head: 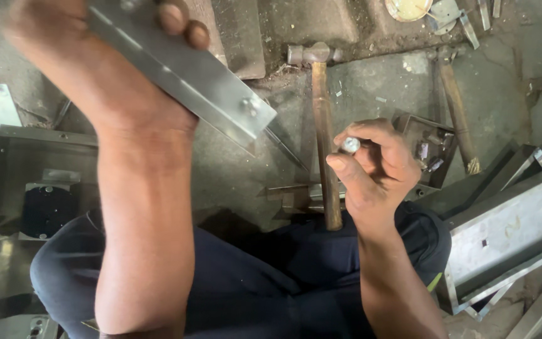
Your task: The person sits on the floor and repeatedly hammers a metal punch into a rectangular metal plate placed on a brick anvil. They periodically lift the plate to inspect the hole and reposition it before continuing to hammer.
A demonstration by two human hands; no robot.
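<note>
- Upper left: the left hand (95, 69) grips a metal bracket (183, 69) bearing one fitted rivet.
- Centre: the right hand (374, 163) pinches a loose rivet (350, 145), not yet set; hammer (322, 125) lies untouched on the floor (377, 88).

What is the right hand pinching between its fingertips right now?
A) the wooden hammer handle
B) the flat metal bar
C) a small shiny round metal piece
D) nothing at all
C: the right hand pinches a small shiny round metal piece at its fingertips, while the hammer lies on the floor behind it and the left hand holds the flat metal bar.
</note>
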